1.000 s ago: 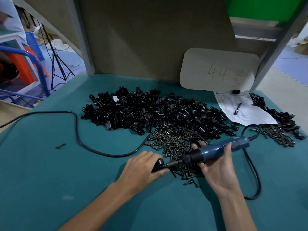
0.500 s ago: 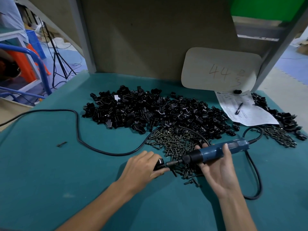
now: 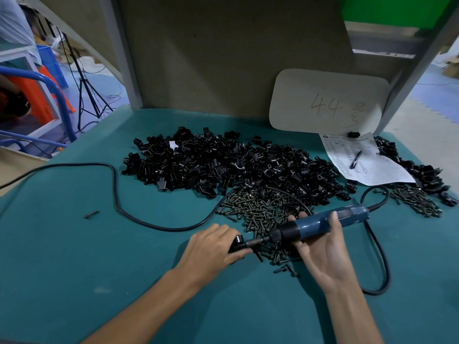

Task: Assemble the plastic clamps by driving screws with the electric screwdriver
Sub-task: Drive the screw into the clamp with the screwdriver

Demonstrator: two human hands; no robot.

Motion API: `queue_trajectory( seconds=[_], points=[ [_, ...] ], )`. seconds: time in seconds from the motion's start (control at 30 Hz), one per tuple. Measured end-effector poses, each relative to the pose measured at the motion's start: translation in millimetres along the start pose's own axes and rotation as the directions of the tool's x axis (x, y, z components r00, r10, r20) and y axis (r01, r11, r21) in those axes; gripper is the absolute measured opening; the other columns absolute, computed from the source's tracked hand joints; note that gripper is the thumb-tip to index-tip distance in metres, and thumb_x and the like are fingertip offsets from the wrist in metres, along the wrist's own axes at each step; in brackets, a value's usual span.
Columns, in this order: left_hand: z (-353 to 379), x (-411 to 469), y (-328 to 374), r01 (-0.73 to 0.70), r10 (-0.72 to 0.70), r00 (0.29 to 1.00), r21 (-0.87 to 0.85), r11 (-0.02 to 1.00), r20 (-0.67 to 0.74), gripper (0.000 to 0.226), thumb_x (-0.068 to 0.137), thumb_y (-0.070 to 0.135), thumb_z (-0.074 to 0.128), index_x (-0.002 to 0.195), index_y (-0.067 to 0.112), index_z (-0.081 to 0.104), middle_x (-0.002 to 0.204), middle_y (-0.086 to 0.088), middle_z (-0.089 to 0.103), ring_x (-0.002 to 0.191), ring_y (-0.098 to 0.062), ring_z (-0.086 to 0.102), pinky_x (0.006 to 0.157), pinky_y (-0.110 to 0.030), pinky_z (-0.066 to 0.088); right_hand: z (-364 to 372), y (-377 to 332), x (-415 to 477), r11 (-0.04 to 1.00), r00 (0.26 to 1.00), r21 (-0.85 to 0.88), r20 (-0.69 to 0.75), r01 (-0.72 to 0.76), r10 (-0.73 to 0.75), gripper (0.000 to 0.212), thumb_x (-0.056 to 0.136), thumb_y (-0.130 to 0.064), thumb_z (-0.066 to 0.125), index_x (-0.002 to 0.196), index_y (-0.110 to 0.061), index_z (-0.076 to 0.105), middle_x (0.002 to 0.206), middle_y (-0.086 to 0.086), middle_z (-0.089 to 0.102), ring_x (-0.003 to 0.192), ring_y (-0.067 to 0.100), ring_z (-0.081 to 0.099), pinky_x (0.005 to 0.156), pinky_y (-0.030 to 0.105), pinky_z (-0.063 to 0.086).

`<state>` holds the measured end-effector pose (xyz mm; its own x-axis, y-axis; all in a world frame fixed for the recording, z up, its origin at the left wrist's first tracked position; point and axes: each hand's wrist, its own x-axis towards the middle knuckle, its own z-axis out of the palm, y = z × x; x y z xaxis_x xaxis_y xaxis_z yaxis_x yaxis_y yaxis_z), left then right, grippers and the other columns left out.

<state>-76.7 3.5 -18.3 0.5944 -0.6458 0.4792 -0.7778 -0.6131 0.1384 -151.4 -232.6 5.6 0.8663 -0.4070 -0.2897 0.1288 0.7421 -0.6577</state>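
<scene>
My left hand (image 3: 211, 247) grips a black plastic clamp (image 3: 237, 243) and holds it down on the green table (image 3: 74, 269). My right hand (image 3: 320, 249) holds the blue electric screwdriver (image 3: 323, 223) almost level, its bit (image 3: 255, 242) pressed against the clamp's right side. A loose heap of dark screws (image 3: 258, 209) lies just behind the hands. Behind that spreads a large pile of black clamps (image 3: 223, 165).
The screwdriver's black cable (image 3: 116, 194) loops across the table to the left and curls by my right wrist. A paper sheet with a pen (image 3: 360, 160) and a board marked 44 (image 3: 327, 103) stand at the back right, beside more clamps and screws (image 3: 417, 194). One stray screw (image 3: 92, 214) lies left.
Both hands keep their grip and place; the screwdriver stays against the clamp. Only the view has shifted slightly.
</scene>
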Motion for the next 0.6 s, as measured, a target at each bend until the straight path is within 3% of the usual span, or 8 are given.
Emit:
queue_trajectory(
  seconds=[0.33, 0.6],
  points=[
    [-1.6, 0.2, 2.0, 0.034, -0.032, 0.997, -0.034, 0.999, 0.066, 0.057, 0.095, 0.068, 0.03, 0.09, 0.021, 0.061, 0.08, 0.01, 0.057, 0.068, -0.009, 0.05, 0.053, -0.028, 0.049, -1.4, 1.5, 0.4, 1.0, 1.0, -0.023, -0.008, 0.005, -0.005, 0.066, 0.091, -0.06, 0.053, 0.143, -0.021, 0.044, 0.134, 0.017, 0.058, 0.114, 0.026, 0.07, 0.081, 0.035, 0.062],
    [-1.8, -0.7, 1.1, 0.028, -0.022, 0.995, -0.058, 0.998, 0.093, 0.051, 0.096, 0.065, 0.035, 0.091, 0.02, 0.058, 0.081, 0.01, 0.055, 0.07, -0.009, 0.046, 0.053, -0.025, 0.043, -0.2, 2.1, -0.2, 0.997, 0.999, -0.075, -0.026, 0.022, -0.024, 0.057, 0.091, -0.062, 0.051, 0.13, -0.021, 0.053, 0.128, 0.015, 0.064, 0.115, 0.024, 0.07, 0.082, 0.035, 0.063]
  ],
)
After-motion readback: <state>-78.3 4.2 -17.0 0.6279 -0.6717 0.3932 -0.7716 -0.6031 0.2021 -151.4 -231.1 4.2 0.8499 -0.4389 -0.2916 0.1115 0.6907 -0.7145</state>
